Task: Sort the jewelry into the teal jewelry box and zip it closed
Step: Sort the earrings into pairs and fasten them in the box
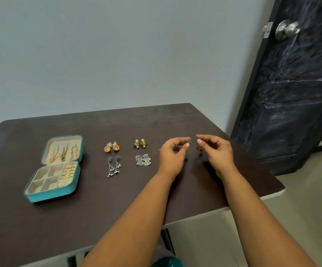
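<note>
Pinching one dark silver drop earring apiece, the left hand [172,153] and the right hand [215,151] hold a matching pair above the right part of the brown table [194,120], well apart from the teal jewelry box [54,195] at the far left. The left thumb and forefinger are pressed together on the round stud top of the left earring [189,142], its dangle partly hidden behind the palm; the right fingertips close on the top of the right earring [198,148], whose lower part is blurred. These pieces look light, rigid at the top and loose below, so the beaded drops will likely swing and tangle; holding at the stud or post seems safest, and the small parts could slip or bend if squeezed. Four more pairs lie on the table between hands and box: peach-gold studs [111,147], green-and-gold studs [140,143], long silver beaded drops [114,166] and silver fan-shaped earrings [143,160]. The box lies open and unzipped; its lid holds three hanging pairs, one rose-toned and two gold, and the base has gold rings in the roll slots on its right side, while the square compartments look empty.
</note>
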